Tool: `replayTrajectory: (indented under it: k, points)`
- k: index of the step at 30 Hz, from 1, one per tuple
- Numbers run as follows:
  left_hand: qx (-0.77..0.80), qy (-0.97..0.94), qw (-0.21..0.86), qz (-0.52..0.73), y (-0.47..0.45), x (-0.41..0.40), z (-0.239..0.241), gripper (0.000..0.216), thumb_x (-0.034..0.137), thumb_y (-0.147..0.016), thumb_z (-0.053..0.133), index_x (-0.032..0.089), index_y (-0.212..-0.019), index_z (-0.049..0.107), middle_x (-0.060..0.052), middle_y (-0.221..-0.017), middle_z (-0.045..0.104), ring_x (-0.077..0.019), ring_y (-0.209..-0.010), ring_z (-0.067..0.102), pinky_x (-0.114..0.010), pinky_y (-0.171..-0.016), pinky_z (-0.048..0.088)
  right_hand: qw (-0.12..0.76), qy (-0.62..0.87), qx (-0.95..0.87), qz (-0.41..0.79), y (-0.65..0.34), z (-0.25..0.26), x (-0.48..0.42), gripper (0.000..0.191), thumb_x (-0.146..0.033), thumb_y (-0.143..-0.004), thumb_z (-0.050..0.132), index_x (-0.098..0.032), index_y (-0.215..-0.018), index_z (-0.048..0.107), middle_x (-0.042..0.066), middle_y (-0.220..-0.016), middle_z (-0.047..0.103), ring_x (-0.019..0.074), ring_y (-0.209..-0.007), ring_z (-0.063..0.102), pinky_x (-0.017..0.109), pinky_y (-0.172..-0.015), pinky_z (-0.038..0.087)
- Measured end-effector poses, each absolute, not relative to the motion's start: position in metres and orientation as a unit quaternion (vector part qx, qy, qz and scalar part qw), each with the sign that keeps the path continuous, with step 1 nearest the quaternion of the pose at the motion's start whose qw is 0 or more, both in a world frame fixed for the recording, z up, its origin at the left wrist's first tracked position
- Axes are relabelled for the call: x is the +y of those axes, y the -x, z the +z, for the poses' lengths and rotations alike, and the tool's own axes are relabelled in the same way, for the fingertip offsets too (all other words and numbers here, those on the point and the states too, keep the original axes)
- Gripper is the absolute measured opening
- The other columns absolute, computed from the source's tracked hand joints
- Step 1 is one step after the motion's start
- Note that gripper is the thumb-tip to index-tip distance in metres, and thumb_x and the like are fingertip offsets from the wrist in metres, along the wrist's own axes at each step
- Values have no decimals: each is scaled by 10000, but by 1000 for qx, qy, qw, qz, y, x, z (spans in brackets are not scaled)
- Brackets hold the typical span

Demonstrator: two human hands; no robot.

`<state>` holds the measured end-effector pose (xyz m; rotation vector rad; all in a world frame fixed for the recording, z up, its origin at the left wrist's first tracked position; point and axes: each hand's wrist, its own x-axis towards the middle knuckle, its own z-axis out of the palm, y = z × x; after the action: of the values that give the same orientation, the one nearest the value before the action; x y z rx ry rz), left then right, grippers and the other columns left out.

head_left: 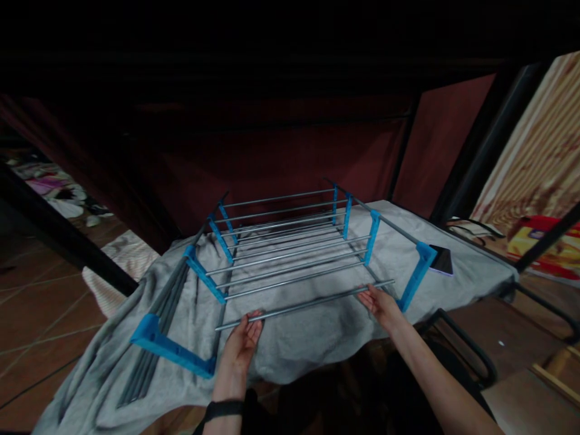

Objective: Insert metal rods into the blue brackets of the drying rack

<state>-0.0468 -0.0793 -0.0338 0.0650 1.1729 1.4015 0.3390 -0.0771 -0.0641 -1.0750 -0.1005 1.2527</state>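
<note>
A grey metal tube (308, 305) lies crosswise between my two hands at the near end of a half-built rack (294, 257). My left hand (244, 335) grips it near its left end, and my right hand (377, 304) holds it toward its right end. Both tube ends are apart from the blue plastic brackets. The near left bracket (172, 350) stands left of my left hand; the near right bracket (415, 278) rises just beyond my right wrist. Several tubes span the farther brackets.
Several loose tubes (147, 362) lie along the left of the grey cloth (294, 356). A dark phone (441, 260) rests on the cloth at right. Dark frame posts (489, 145) flank the surface. Beyond it, at right, stands a red and yellow package (544, 244).
</note>
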Motion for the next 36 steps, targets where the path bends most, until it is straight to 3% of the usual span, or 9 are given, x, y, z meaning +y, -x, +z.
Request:
replayTrajectory:
  k: [4,14,26,36]
  points:
    - [486,-17,615,620,47,-66,-28,230,18,-978,499,131,-839,643,-87,-809,757,-149,-690,756,-238,-647,634,662,482,-54,571,-339,-65,-72,179,-52,-969,519,-180,-891,616,48,-769,747,133,-688,741,244,-707,662]
    - [476,-19,619,624,68,-48,-29,219,46,-1000,500,134,-857,640,-89,-836,770,-154,-697,767,-252,-672,637,617,524,-37,586,-359,-46,-44,168,-48,-959,526,-164,-969,647,46,-825,764,138,-727,757,255,-731,664]
    - [470,59,544,692,83,-47,-30,252,122,-1047,446,163,-842,588,-52,-762,738,-124,-648,745,-206,-633,602,611,562,-38,556,-385,-53,-24,208,-63,-960,516,-180,-855,650,22,-803,701,111,-684,730,221,-724,646]
    - [449,73,530,715,78,-42,-31,193,15,-987,502,162,-912,602,-49,-798,748,-122,-676,755,-212,-665,629,613,562,-70,551,-405,-63,-27,219,-6,-892,537,-157,-832,684,56,-903,725,128,-748,750,252,-841,612]
